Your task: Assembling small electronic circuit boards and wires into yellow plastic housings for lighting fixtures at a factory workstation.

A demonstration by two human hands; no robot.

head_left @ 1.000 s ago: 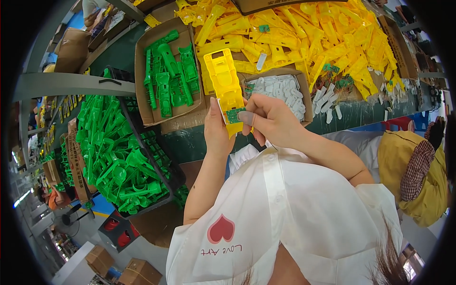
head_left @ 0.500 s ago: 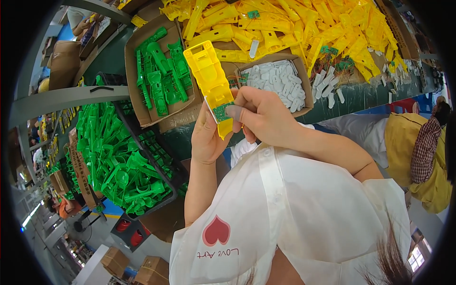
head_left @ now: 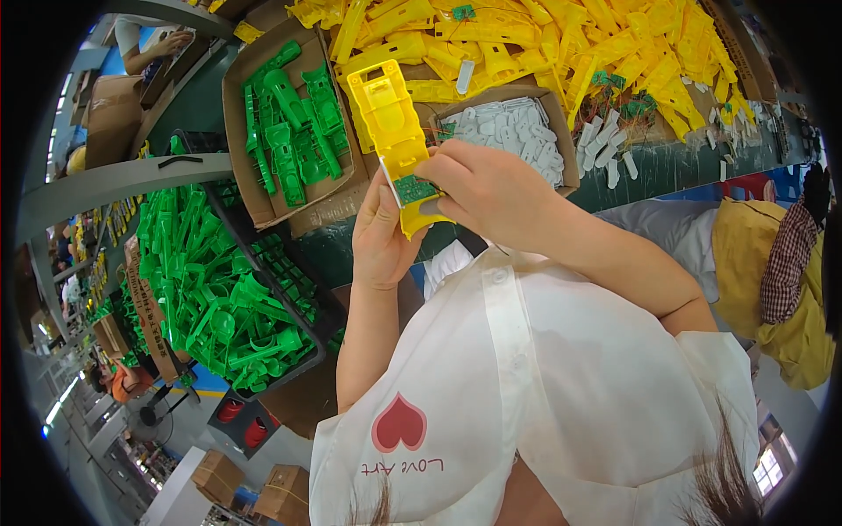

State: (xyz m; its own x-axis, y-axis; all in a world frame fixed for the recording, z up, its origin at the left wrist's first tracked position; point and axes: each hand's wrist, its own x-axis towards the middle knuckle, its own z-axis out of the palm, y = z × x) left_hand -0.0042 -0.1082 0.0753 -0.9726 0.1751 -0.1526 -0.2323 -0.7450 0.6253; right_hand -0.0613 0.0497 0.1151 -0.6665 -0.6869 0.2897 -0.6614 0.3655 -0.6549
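Observation:
My left hand point(head_left: 382, 241) is closed round the lower end of a long yellow plastic housing half point(head_left: 386, 110), its hollow side up and its far end pointing away from me. A small green circuit board point(head_left: 410, 188) sits in the near part of the housing, with a thin white edge along its left side. Bent fingers of my right hand point(head_left: 482, 184) grip the board at its right side, the thumb at the near end; the fingertips are partly hidden.
Beyond my hands lie a box of green housings point(head_left: 294, 131), a box of white plastic pieces point(head_left: 509, 131) and a heap of yellow housings point(head_left: 526, 44). To the left, a black crate point(head_left: 303, 351) is full of green parts. A grey metal bar point(head_left: 132, 186) crosses the left side.
My right fingers have shifted on the circuit board: the index finger is now at its upper edge and the thumb lower. The housing has moved slightly up and away from me.

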